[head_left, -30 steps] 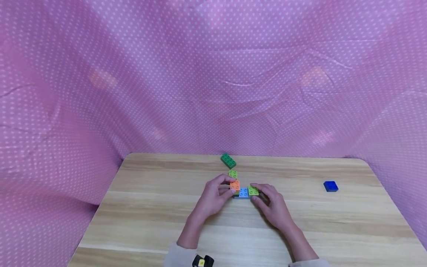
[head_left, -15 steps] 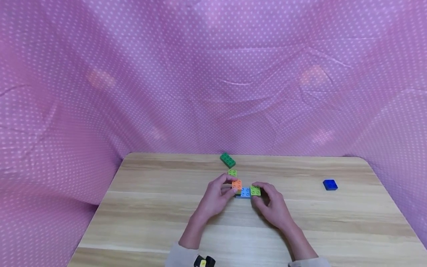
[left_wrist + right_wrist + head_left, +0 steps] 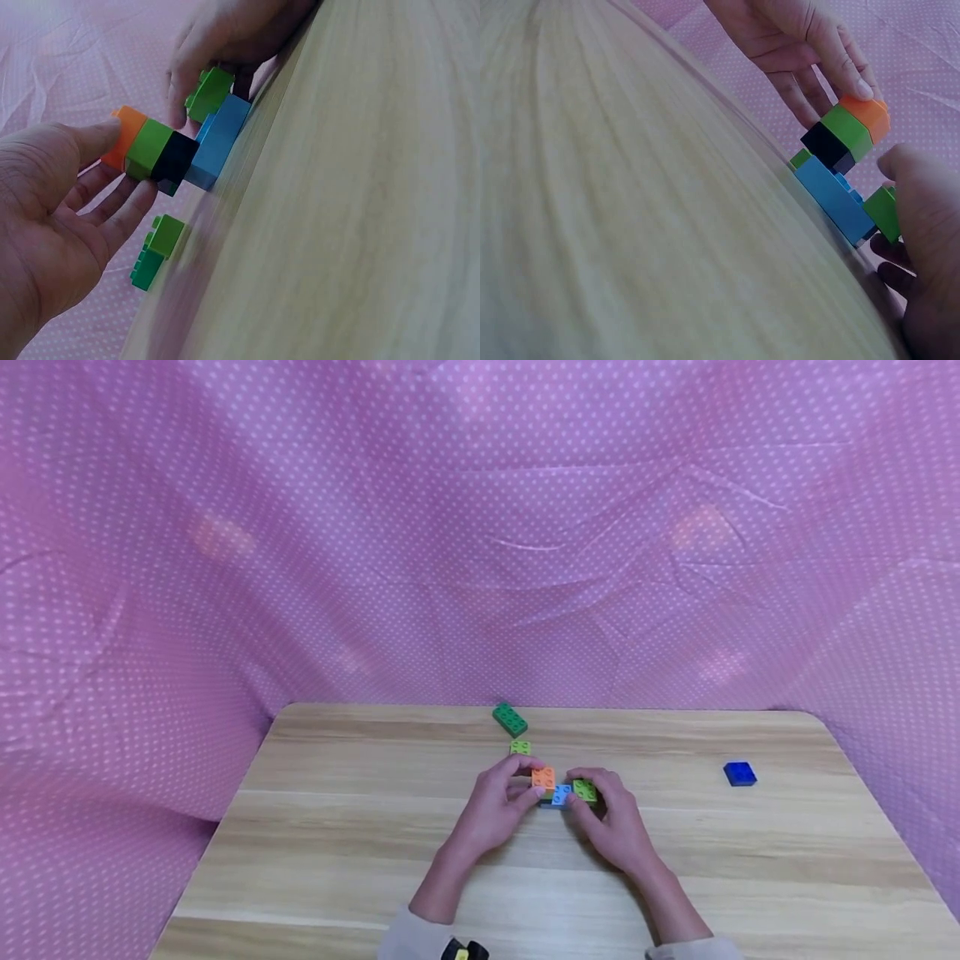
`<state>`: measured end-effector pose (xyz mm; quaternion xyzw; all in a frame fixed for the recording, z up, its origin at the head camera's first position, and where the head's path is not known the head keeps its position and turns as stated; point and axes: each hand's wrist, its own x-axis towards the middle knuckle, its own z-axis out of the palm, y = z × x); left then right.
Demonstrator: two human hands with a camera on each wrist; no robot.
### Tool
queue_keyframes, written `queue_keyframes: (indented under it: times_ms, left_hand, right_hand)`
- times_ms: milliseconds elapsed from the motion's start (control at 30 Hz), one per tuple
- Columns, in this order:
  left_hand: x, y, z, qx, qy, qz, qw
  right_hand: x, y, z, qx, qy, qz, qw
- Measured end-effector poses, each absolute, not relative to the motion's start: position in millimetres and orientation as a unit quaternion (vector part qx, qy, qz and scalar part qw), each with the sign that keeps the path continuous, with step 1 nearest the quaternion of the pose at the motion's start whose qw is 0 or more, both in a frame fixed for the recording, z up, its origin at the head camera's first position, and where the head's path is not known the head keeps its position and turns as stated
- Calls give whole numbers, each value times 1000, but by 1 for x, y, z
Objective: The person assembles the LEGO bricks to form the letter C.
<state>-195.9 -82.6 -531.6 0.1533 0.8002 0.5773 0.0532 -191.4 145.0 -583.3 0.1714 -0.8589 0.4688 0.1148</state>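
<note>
My left hand (image 3: 498, 802) pinches the top of a small stack: an orange brick (image 3: 543, 777) over a light green brick (image 3: 148, 148) over a black brick (image 3: 174, 156). This stack sits at the left end of a light blue brick (image 3: 561, 795), tilted a little against it in the wrist views. On the blue brick's right end is another light green brick (image 3: 584, 790). My right hand (image 3: 615, 818) curls its thumb and fingers around that brick, the thumb tip at the seam with the blue studs.
Behind the left hand lies a light green brick (image 3: 520, 747), partly hidden by the fingers. Farther back is a dark green brick (image 3: 510, 719) near the edge of the wooden table (image 3: 360, 827). A dark blue brick (image 3: 740, 773) lies off to the right. Pink dotted cloth (image 3: 480, 568) hangs behind.
The left hand and the joined bricks have shifted slightly to the right. The right hand has stayed nearly in place, so its thumb now overlaps the blue brick's edge.
</note>
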Motion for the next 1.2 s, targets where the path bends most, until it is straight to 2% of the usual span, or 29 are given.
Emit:
queue_keyframes:
  times_ms: [500,867,1200]
  left_hand:
    - [-204,-98,-533,192,808,554,59]
    - [-220,-123,-540,132,839,527,1]
    - [-241,-118,-555,126,849,512,4]
  right_hand:
    - [-193,146,-584,153,-851,489,115]
    - [-193,146,-581,148,-857,481,108]
    - [-192,145,-580,148,-850,496,100]
